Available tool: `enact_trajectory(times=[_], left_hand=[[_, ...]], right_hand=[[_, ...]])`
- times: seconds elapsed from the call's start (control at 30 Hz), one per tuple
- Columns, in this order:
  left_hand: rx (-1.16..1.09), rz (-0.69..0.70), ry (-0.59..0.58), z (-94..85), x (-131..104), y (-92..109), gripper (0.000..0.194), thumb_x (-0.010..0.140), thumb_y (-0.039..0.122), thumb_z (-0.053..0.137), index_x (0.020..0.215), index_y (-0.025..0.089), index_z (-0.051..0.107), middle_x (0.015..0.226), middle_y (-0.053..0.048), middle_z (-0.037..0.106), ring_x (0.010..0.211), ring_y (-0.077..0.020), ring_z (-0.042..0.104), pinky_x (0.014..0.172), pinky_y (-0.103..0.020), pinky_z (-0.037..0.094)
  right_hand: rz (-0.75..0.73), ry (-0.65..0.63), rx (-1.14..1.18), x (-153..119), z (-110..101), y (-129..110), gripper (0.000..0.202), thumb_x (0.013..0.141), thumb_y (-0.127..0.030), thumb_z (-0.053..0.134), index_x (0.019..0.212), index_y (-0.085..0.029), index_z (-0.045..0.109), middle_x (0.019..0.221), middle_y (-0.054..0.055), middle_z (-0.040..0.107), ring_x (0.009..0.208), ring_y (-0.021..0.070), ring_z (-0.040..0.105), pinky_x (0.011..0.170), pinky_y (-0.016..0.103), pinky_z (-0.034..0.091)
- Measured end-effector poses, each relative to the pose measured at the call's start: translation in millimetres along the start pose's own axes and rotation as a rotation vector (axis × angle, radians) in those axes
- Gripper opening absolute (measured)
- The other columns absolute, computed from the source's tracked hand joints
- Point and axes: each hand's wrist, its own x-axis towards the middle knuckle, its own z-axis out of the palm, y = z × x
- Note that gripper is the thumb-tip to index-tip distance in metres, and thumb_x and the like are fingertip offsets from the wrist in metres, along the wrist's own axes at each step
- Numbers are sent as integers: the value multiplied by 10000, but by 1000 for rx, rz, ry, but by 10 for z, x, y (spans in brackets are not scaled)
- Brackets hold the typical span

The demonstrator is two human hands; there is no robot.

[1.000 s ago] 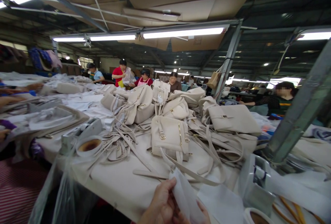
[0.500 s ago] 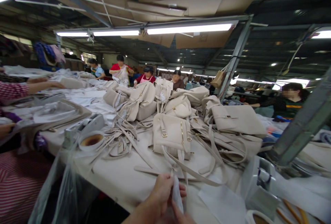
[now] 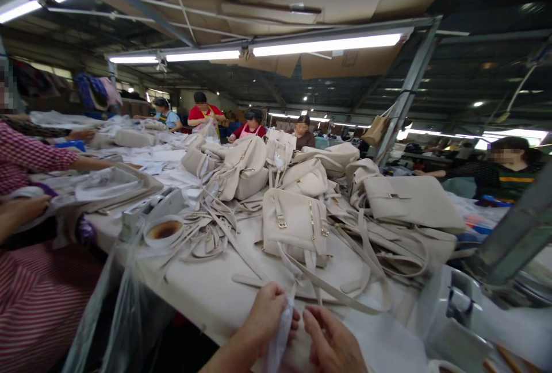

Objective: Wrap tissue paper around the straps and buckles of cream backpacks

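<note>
The pale bench [image 3: 194,284] spreads widest, its near edge running down towards the person's hands. A heap of cream bags [image 3: 248,169] covers its middle and stretches towards the far edge, and a buckled bag [image 3: 293,223] with gold zip and buckles lies in front of it, its long straps trailing towards the near edge. Just left of that bag is a tangle of loose straps [image 3: 207,238]. A grey metal device [image 3: 452,318] stands by the right part of the near edge, beside a flat white sheet [image 3: 383,341]. Next come the hands, at the near edge: the left hand [image 3: 264,318] has its grip clenched on the narrow white wrap [image 3: 280,333], which hangs down between the two hands; the right hand [image 3: 334,341], just beside it, has its grip released, fingers loosely curled. Smaller than the device is a round white item [image 3: 164,230] with a brown middle, near the bench's left corner.
</note>
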Motion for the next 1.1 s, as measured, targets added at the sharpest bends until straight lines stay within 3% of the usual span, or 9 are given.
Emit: enact_trajectory(times=[0.17, 0.37, 0.5, 0.67, 0.77, 0.9, 1.1], left_hand=[[231, 303, 114, -73, -2, 0, 184, 698, 61, 501, 579, 199, 481, 555, 54, 470, 602, -126, 478, 601, -236, 349], [305, 457, 241, -47, -4, -134, 145, 768, 94, 510, 797, 235, 493, 645, 30, 554, 685, -180, 546, 683, -266, 375], [477, 630, 274, -17, -20, -173, 176, 781, 107, 495, 660, 233, 523, 762, -45, 567, 767, -216, 539, 736, -297, 379], [493, 587, 243, -2, -59, -182, 191, 823, 176, 499, 687, 213, 629, 785, -77, 622, 796, -231, 574, 756, -309, 402], [394, 511, 190, -7, -83, -166, 79, 772, 240, 609, 754, 201, 676, 806, -67, 675, 816, -233, 600, 758, -298, 424], [204, 390, 97, -27, -46, -125, 127, 729, 299, 631, 709, 180, 671, 735, -47, 690, 754, -223, 613, 738, -295, 454], [280, 507, 149, -20, -25, -131, 156, 694, 355, 652, 666, 202, 654, 725, -35, 694, 765, -223, 620, 727, -282, 467]], right_hand=[[80, -49, 65, 290, 116, -122, 429, 716, -622, 568, 659, -197, 562, 471, -54, 490, 345, 99, 433, 321, 216, 355], [72, -18, 295, 303, 251, -70, 458, 670, -635, 593, 619, -186, 519, 436, -95, 385, 349, 53, 336, 363, 195, 243], [48, -7, 348, 283, 246, -58, 431, 672, -608, 609, 639, -185, 539, 448, -99, 373, 360, 56, 334, 363, 199, 246], [44, -24, 430, 294, 222, -41, 405, 647, -575, 649, 661, -188, 534, 437, -98, 404, 364, 53, 353, 371, 180, 290], [112, -5, 479, 305, 227, -46, 392, 589, -543, 691, 687, -201, 526, 429, -82, 472, 368, 72, 407, 377, 184, 362], [135, 95, 441, 324, 270, -55, 339, 594, -509, 666, 655, -219, 502, 460, -52, 532, 399, 112, 480, 385, 225, 433], [70, 199, 398, 299, 272, -128, 242, 593, -426, 595, 597, -184, 607, 518, -41, 480, 479, 116, 453, 393, 213, 362]])
